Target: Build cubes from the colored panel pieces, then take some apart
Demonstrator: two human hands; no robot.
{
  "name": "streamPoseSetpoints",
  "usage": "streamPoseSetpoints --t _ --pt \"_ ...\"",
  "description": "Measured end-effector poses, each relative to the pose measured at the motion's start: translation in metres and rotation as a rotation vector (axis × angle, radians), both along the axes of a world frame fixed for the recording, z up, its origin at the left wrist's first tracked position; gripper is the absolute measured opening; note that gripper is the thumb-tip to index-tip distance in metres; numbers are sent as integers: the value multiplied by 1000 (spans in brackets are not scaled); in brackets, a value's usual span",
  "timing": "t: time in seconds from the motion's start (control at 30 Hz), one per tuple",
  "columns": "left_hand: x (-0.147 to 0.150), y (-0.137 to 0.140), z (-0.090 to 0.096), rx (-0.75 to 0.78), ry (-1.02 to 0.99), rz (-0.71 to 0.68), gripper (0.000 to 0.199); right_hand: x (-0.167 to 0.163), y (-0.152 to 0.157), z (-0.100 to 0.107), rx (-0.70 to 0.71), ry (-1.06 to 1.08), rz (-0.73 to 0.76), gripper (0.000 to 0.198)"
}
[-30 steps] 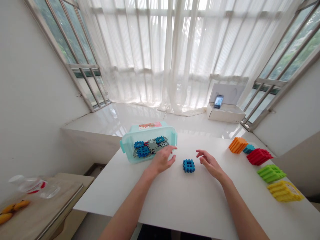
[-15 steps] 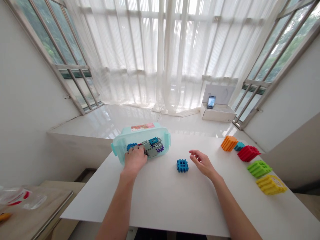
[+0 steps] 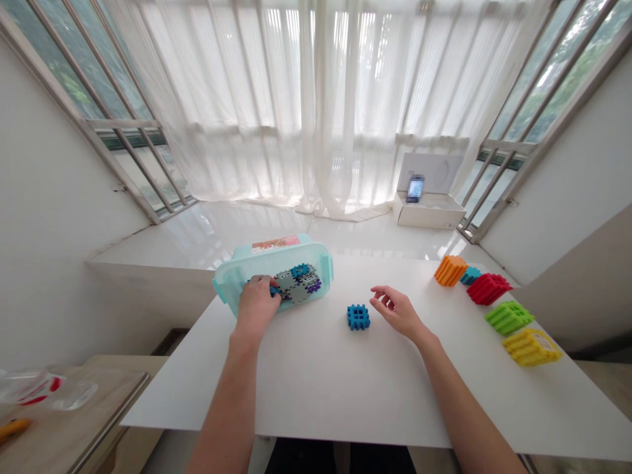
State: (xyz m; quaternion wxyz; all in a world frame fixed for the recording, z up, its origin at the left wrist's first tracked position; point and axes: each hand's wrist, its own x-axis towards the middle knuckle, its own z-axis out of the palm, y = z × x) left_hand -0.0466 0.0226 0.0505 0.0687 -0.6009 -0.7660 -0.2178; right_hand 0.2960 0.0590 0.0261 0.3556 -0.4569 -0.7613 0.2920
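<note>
My left hand reaches into a pale turquoise plastic bin, its fingers closed over a blue interlocking building piece that is mostly hidden. Beside those fingers lie grey building pieces, with blue and purple ones among them. On the white table, a stack of blue square pieces with a window pattern on top sits right of the bin. My right hand hovers just right of that stack, fingers loosely curved and apart, holding nothing.
Along the table's right side stand orange, teal, red, green and yellow stacks. A white box with a phone rests on the sill. At lower left, a plastic bottle lies on a wooden surface.
Inside the bin my left hand has shifted slightly, its fingers now closed on a blue piece. My right hand stays beside the blue stack. The whole view has tilted a little.
</note>
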Motion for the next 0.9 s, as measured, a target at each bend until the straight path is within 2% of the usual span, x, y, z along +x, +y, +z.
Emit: streamPoseSetpoints --t 0.1,0.2,0.33,0.47,0.57,0.7,0.8,0.9 --pt "1 0 4 80 -15 -7 22 0 0 0 16 -3 -3 39" --pt "6 1 7 252 -30 -27 19 0 0 0 28 -4 -2 37" --pt "27 3 5 405 -121 -232 12 0 1 -2 50 2 -16 37" --pt "57 2 -1 446 -213 -523 9 -1 1 -1 67 13 -24 36" --pt "76 -2 -6 480 -247 -682 12 -3 -2 2 70 35 -25 36" --pt "90 -11 -13 508 -167 -748 10 -8 -9 9 42 83 -14 36" --pt "96 -16 -17 497 -97 -821 13 -11 -11 10 -48 135 92 35" --pt "98 -18 -20 481 -93 -903 14 -12 -11 8 -164 183 195 43"
